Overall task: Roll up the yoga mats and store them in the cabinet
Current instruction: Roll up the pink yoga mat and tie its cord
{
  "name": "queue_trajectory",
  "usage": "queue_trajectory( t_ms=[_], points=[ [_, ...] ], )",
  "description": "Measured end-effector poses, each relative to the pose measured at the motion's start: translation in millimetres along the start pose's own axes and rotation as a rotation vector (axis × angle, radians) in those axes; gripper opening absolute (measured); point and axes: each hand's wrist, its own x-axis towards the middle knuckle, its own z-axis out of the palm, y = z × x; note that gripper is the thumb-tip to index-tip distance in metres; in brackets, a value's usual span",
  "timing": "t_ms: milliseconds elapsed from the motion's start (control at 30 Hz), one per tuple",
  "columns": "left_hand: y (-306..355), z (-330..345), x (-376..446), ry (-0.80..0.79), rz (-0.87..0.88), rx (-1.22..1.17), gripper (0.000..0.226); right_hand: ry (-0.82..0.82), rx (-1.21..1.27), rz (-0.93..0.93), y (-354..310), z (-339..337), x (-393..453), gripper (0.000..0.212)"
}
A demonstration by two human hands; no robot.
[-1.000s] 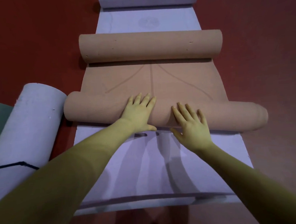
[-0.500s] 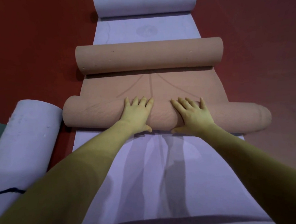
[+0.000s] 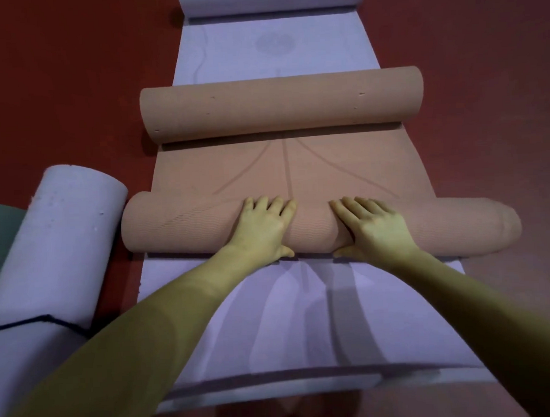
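Left hand (image 3: 263,226) and right hand (image 3: 371,224), fingers spread flat, press the tan mat's near roll (image 3: 185,225). Roll axis lies crosswise; unrolled length extends straight ahead, atop the lavender mat (image 3: 292,319).

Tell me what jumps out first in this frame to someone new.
Both hands, left hand and right hand, press flat on the near roll of a tan yoga mat, mid-frame. The far roll of the same mat is curled toward them, over a lavender mat on the red floor. A rolled lavender mat lies at left.
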Motion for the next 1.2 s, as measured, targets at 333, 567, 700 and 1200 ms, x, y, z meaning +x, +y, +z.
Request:
queue_trajectory(
  t_ms=[333, 567, 700, 1200],
  points=[
    [33.7, 1.2, -52.9, -0.035, 0.018, -0.042, 0.101, -0.107, 0.059, 0.007, -17.6, -13.9, -56.6, 0.106],
    [49.2, 3.9, -93.7, -0.025, 0.043, -0.094, 0.101, -0.102, 0.079, -0.072, -33.6, -12.5, -90.6, 0.104],
    [42.1, 5.0, -89.3, -0.044, 0.065, -0.096, 0.103, -0.072, 0.078, -0.060, -31.1, -10.8, -88.3, 0.105],
    [25.9, 8.8, -69.8, 0.261, 0.030, -0.068, 0.059, -0.012, -0.008, 0.184, -39.3, -3.6, -56.4, 0.062]
  ],
)
